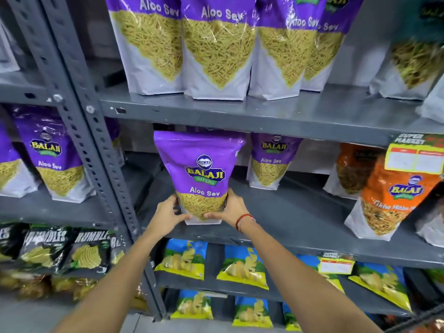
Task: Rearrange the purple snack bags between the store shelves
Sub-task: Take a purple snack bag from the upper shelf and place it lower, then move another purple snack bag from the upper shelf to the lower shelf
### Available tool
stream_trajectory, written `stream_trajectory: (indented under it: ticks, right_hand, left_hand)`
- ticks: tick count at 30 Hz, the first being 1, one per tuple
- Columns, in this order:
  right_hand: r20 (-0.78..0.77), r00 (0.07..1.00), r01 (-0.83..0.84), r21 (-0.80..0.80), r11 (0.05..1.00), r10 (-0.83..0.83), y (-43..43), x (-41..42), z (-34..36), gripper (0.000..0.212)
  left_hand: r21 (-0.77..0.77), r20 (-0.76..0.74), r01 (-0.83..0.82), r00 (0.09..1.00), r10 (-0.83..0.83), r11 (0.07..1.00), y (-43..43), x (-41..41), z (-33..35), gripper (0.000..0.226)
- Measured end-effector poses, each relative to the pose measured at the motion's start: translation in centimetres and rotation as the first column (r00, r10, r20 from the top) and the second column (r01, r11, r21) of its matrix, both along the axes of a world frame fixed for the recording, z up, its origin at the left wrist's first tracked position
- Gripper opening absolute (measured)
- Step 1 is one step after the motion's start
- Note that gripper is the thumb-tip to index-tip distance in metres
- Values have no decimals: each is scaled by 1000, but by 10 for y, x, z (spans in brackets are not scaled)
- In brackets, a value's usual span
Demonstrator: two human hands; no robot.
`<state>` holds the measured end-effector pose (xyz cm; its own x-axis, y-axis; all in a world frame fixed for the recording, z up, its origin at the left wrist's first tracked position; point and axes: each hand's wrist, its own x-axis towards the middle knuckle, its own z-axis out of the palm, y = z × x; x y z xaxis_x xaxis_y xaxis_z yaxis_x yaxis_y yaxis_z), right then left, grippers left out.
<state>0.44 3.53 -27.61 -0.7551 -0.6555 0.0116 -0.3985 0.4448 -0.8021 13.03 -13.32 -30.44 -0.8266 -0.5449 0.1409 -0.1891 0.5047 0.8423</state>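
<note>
The top edge cuts off my upper-shelf purple bags (216, 44); the green bag (418, 44) at the shelf's right end is blurred.

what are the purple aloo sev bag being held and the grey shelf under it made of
Purple Aloo Sev bag: looks like glossy printed plastic film, with shiny crinkles and a clear window showing yellow sev; gripped by the left hand and right hand.
Grey shelf: probably painted metal, matte grey, with a slotted bolted upright beside it.
</note>
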Motion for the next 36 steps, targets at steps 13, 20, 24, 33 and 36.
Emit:
stream_trajectory:
  ticks: [13,20,24,33,36]
  right_hand:
    - [146,988,30,156,987,-53,-58,-30,-9,93]
    - [93,989,78,312,947,-112,-46,-14,7,82]
    - [-7,999,39,339,940,-39,-19,13,38,63]
    - [-255,967,-104,-421,901,-8,42,61,209,35]
    - [-315,936,-68,-597,800,-156,47,50,251,28]
  left_hand:
    - [-150,336,-121,927,166,981,-35,-42,-6,45]
    - [-39,366,-192,910,193,981,-18,-39,8,49]
    - [-12,187,-158,970,157,987,0,-7,48,31]
    - [42,-530,30,848,-4,999,37,42,239,21]
    - [-20,-616,-76,787,48,997,39,26,274,18]
